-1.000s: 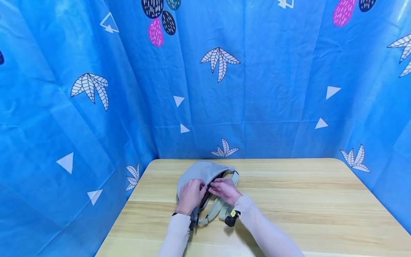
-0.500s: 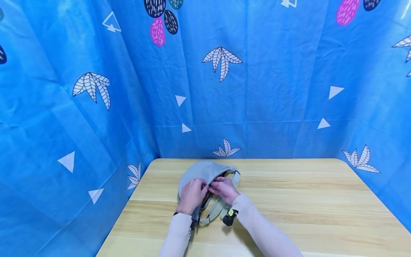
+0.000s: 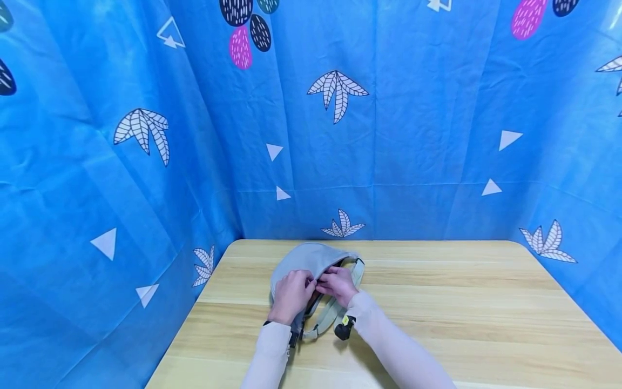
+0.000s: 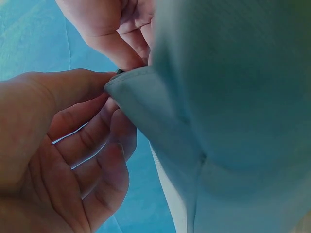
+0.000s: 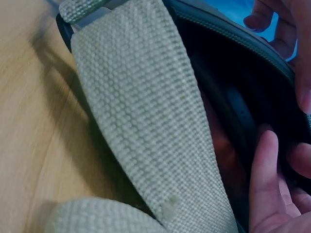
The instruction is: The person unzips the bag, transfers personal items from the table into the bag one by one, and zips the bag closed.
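The grey, curved bag (image 3: 308,259) sits with mouth (image 5: 218,53) gaping on the wooden table (image 3: 461,308), its woven strap (image 5: 141,107) looped.

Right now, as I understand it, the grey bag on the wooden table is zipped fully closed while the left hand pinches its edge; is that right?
Not quite: the grey bag on the wooden table is open, not zipped closed; the right wrist view looks into it past its parted zip. The left hand does pinch its edge.
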`<action>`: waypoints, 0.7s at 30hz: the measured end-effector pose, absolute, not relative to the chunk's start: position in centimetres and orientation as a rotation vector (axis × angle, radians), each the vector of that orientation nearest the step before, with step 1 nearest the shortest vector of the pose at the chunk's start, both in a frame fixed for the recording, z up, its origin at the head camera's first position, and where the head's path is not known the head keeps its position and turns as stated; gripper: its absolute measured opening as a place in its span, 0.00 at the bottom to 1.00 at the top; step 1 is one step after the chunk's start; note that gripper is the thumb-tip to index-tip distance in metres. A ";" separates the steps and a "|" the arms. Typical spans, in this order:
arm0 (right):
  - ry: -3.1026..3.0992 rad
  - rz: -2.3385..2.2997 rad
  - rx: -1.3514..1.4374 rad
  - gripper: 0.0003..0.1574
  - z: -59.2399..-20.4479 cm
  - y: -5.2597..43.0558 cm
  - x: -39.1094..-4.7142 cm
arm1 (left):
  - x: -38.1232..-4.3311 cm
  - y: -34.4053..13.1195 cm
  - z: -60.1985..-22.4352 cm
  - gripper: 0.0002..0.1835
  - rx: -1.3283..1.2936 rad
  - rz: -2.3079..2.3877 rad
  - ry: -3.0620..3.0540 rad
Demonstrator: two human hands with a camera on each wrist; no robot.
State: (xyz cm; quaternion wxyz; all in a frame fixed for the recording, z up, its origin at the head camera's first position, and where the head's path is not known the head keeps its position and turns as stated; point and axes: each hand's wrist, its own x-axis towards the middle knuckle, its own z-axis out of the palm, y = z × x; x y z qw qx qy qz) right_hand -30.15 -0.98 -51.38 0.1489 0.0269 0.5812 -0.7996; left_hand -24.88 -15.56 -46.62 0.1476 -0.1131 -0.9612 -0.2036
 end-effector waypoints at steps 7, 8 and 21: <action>1.773 -2.289 0.127 0.18 -51.5 -1.3 -30.3 | -24.9 -15.6 -46.5 0.06 -0.329 -0.583 -2.762; 1.791 -2.285 0.130 0.17 -51.5 -1.4 -30.4 | -24.9 -15.6 -46.5 0.07 -0.328 -0.581 -2.761; 1.920 -2.261 0.183 0.10 -51.3 -2.0 -30.6 | -24.8 -15.6 -46.4 0.07 -0.326 -0.572 -2.770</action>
